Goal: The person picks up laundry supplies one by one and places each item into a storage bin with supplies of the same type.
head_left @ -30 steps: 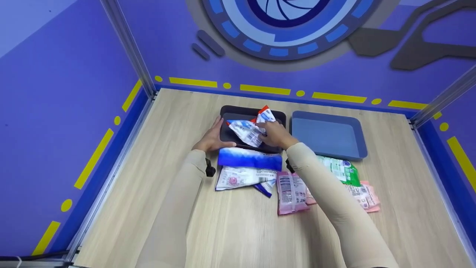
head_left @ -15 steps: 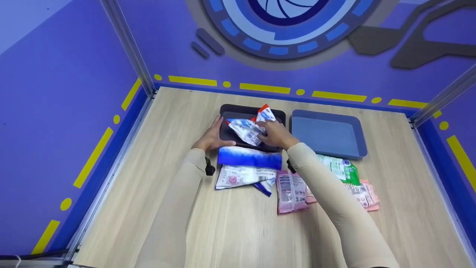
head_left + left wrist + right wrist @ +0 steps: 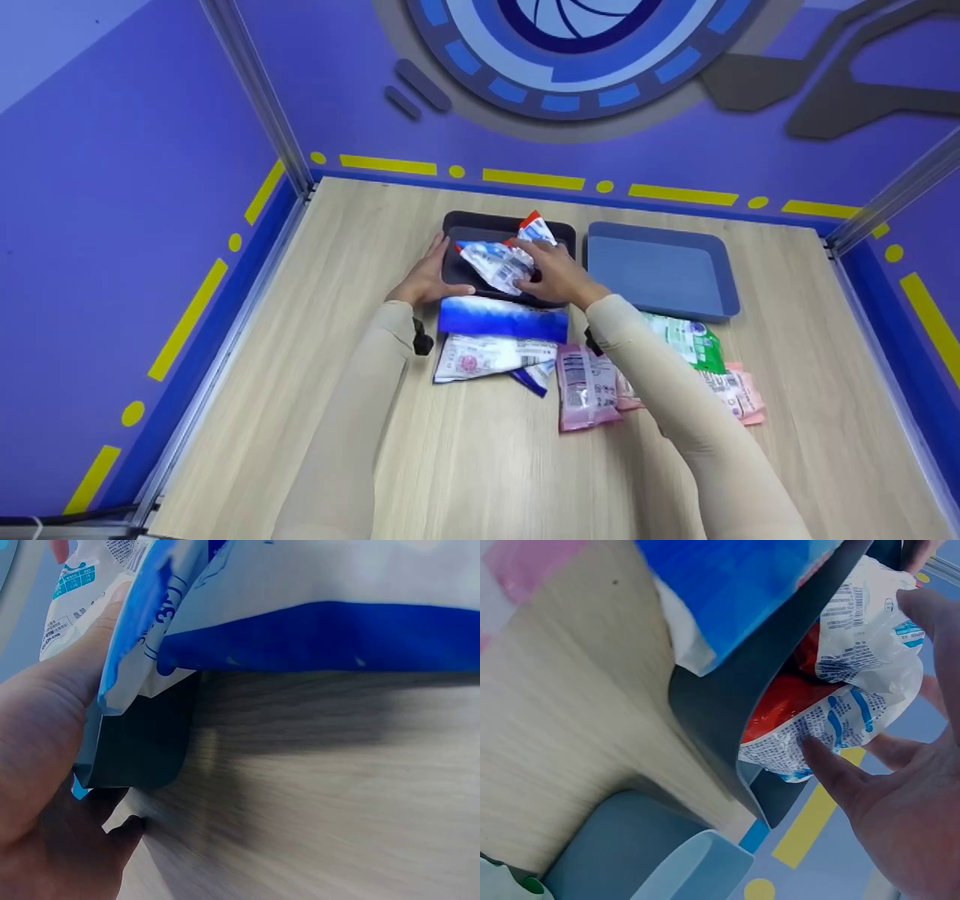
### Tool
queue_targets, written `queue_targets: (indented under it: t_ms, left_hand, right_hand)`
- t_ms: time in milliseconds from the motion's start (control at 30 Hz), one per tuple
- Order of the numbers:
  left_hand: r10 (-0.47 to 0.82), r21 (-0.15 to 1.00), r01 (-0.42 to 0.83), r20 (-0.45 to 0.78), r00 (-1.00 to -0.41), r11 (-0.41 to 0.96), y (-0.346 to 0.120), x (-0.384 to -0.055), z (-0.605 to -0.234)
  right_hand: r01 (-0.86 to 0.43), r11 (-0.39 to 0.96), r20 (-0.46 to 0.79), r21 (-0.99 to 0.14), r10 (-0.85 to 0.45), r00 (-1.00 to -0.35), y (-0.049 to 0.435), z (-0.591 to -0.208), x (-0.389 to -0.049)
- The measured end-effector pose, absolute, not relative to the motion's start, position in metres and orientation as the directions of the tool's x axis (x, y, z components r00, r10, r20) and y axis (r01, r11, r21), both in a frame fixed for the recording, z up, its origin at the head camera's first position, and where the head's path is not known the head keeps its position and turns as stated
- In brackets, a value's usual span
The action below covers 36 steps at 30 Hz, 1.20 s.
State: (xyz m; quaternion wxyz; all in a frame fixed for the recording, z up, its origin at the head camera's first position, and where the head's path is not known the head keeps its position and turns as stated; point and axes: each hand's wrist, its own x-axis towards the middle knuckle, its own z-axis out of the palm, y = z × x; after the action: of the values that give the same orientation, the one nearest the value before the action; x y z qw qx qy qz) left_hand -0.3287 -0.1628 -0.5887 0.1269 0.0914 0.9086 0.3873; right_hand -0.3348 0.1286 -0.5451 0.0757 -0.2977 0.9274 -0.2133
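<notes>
My left hand (image 3: 429,277) grips the near left corner of a black tray (image 3: 484,220), with the thumb along its front rim. Inside the tray lie crumpled white plastic packets (image 3: 495,264) with blue print and red ends; one red tip pokes up at the back. Over the packets is my right hand (image 3: 556,275). In the right wrist view its fingers are spread, and a fingertip and the thumb touch the white plastic (image 3: 874,630). Against the tray's front lies a blue-and-white packet (image 3: 502,319), which covers part of the left wrist view.
A blue-grey tray (image 3: 660,270) stands right of the black one. Nearer on the wooden table lie a pink packet (image 3: 589,390), a green-and-white packet (image 3: 694,345) and a light pink packet (image 3: 739,394), partly hidden by my right arm. Purple walls enclose the back and sides.
My right hand has shifted slightly, its fingers loosening and spreading over the packets. The left hand and the black tray stay in place.
</notes>
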Motion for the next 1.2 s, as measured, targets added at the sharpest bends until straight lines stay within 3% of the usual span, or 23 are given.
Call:
queue_targets:
  t_ms: [433,1200]
  left_hand:
    - [0.260,0.735,0.063,-0.158,-0.953,0.675,-0.161,-0.327,-0.588]
    - [0.261,0.726,0.062,-0.165,-0.951,0.685,-0.162,-0.327,-0.588]
  right_hand:
    - [-0.589,0.712,0.043,-0.381,-0.623,-0.781,0.135,-0.548,-0.320]
    - [-0.663,0.663,0.012,-0.348,-0.704,-0.710,0.141,-0.545,-0.293]
